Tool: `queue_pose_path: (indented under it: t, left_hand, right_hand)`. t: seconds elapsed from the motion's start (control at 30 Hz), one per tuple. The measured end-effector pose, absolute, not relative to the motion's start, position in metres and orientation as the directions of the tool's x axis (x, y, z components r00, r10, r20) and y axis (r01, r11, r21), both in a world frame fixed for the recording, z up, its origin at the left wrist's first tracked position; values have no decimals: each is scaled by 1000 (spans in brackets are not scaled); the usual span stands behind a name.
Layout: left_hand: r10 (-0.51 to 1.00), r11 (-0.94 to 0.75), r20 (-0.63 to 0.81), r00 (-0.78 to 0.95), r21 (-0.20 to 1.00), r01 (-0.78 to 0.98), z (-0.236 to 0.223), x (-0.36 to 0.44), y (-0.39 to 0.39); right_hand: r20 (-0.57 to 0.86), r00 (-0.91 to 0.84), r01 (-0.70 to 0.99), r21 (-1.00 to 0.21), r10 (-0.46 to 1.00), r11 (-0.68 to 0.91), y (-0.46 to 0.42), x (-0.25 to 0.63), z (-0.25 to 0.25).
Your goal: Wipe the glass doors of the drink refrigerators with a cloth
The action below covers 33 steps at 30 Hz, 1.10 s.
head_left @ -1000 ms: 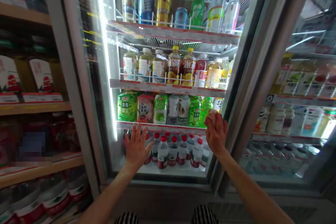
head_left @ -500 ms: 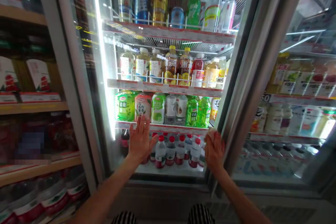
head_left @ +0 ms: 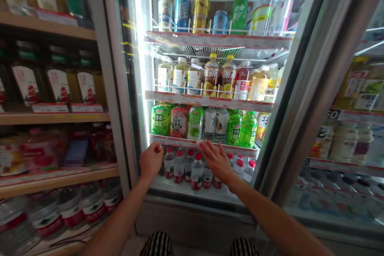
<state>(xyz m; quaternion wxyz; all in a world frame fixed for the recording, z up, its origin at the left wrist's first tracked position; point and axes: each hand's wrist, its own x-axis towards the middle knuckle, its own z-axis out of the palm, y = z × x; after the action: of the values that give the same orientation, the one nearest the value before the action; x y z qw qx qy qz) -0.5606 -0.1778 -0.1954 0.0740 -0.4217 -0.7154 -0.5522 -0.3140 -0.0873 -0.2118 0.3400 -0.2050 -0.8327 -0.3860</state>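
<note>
My right hand (head_left: 217,162) reaches to the price strip (head_left: 183,142) of the lower shelf, fingers stretched and blurred. Under its fingertips is a small white wad (head_left: 199,143), perhaps tissue or cloth; its kind is unclear. To the left, my left hand (head_left: 151,159) is closed near the strip's left end, its fingers curled so that anything inside is hidden. Above the strip stand a green drink bottle (head_left: 160,120), a red-pink bottle (head_left: 179,122) and other drinks. Behind and below the hands are several red-capped bottles (head_left: 197,172).
The lit drinks fridge (head_left: 207,204) has a metal frame (head_left: 303,88) on the right. Its upper shelves hold cans (head_left: 201,12) and tea bottles (head_left: 211,76). Wooden shelving (head_left: 54,118) with bottles stands on the left. My striped-covered knees (head_left: 157,244) are below.
My right hand has moved left along the strip with the white wad. My left hand has gone from spread fingers to curled and sits lower. The view has turned left.
</note>
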Motion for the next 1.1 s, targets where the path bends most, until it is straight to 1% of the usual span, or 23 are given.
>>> queue_pose_path:
  t: [0.03,0.07,0.1,0.13,0.17,0.2,0.27,0.3,0.33,0.4,0.43,0.47,0.5,0.57,0.6,0.67,0.73,0.8,0.83,0.93,0.97,1.03,1.1]
  left_hand:
    - [513,79,606,-608,672,736,-195,-570,-182]
    - [513,117,655,-555,587,801,-194,-580,-185]
    - [515,150,708,-483,481,864,-195,-589,-189]
    - [518,177,754,-405,369,912,-196,-598,-192]
    - [521,198,784,-337,272,941,-198,-606,-194]
    - [524,217,799,-294,209,954,-201,-614,-195]
    - [554,257,790,-264,139,956,-207,-628,-196]
    - [582,267,773,-252,112,957,-211,-636,-195]
    - [606,273,758,-243,89,958,-214,-643,-195]
    - [610,295,754,-243,69,953,-219,-657,-196]
    - [599,306,762,-247,67,950,-221,-664,-197]
    - [585,310,774,-244,65,948,-222,-669,-198]
    - [573,307,786,-232,57,950,-223,-675,-200]
    - [562,288,805,-191,26,957,-224,-682,-202]
    - [557,282,812,-173,11,959,-223,-685,-202]
    - [532,292,829,-171,10,956,-222,-689,-202]
    - [502,316,840,-207,45,948,-221,-692,-200]
    - [488,336,837,-248,82,938,-219,-695,-199]
    - [492,341,831,-261,92,936,-219,-696,-199]
    - [518,339,813,-264,89,937,-217,-702,-201]
    - [517,336,814,-264,91,937,-217,-705,-201]
    - [495,332,827,-267,104,937,-215,-711,-202]
    - [466,324,846,-258,109,940,-213,-717,-203]
  right_hand:
    - [770,-631,646,455,94,612,-87,-326,-207]
    - [805,-583,680,409,110,608,-87,-336,-202]
    - [817,-567,683,392,108,616,-87,-345,-200]
    - [799,-595,648,415,85,639,-87,-353,-200]
    - [753,-657,579,467,43,668,-87,-361,-202]
    - [684,-729,489,529,-8,693,-87,-369,-205]
    - [569,-817,346,612,-93,711,-89,-383,-211]
    - [564,-820,339,617,-99,710,-90,-390,-212]
    - [593,-802,374,596,-76,710,-91,-397,-211]
    - [683,-730,481,516,-1,709,-92,-409,-209]
    - [710,-704,506,486,16,713,-93,-415,-209]
    - [708,-706,492,485,5,724,-93,-420,-211]
    - [679,-734,442,511,-30,737,-94,-425,-214]
    - [588,-800,314,580,-120,751,-95,-438,-218]
    - [562,-815,280,597,-142,752,-95,-447,-217]
    - [591,-797,313,577,-122,754,-96,-468,-209]
    - [680,-731,414,509,-58,754,-96,-490,-197]
    - [712,-702,452,478,-31,753,-97,-510,-194]
    - [697,-715,433,494,-46,754,-98,-518,-196]
    - [551,-821,268,605,-151,750,-100,-538,-208]
    - [521,-836,235,622,-171,747,-101,-545,-210]
    - [551,-819,260,603,-158,754,-102,-558,-208]
    - [640,-760,345,543,-112,766,-102,-570,-204]
